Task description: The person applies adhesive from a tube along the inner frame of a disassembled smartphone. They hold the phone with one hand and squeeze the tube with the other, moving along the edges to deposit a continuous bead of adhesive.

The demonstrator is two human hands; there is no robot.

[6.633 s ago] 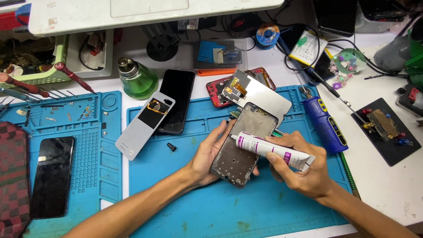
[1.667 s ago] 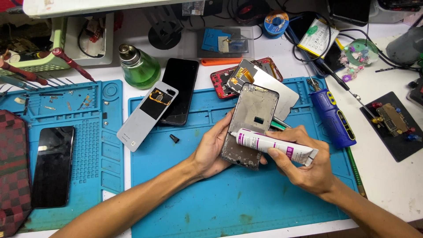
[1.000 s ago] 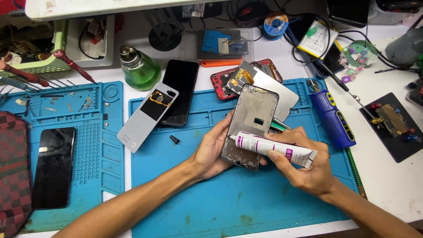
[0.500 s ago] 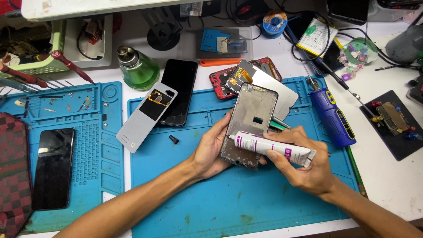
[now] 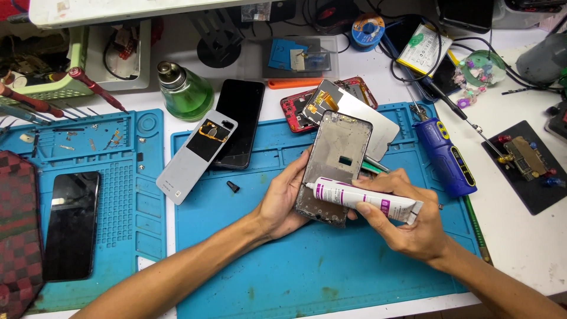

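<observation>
Two hands work over the blue repair mat (image 5: 331, 277) in the head view. The left hand (image 5: 289, 198) grasps the phone frame (image 5: 335, 165) from its left edge, fingers wrapped behind it, and holds it tilted above the mat with its bare inner side facing up. The right hand (image 5: 407, 221) is clenched around a white glue tube (image 5: 366, 199) with purple print; the tube lies almost level across the frame, and its nozzle tip sits at the frame's left edge, about halfway down.

Just behind the frame lies a silver display panel (image 5: 378, 121), partly covering a red phone housing (image 5: 295, 109). A small black cap (image 5: 233, 186) lies on the mat to the left of the left hand. A grey phone back (image 5: 196, 156) and a black phone (image 5: 239, 127) lie across the mat's upper left corner, touching each other.

Containers: a green glass bottle (image 5: 186, 94) with a metal top stands upright beyond the mat; whether it holds liquid cannot be told. A pale green basket (image 5: 56, 88) at far left holds tools with red handles. A blue electric screwdriver (image 5: 443, 156) lies at the mat's right edge. A second black phone (image 5: 71, 224) rests on the other blue mat (image 5: 127, 207) at left.
</observation>
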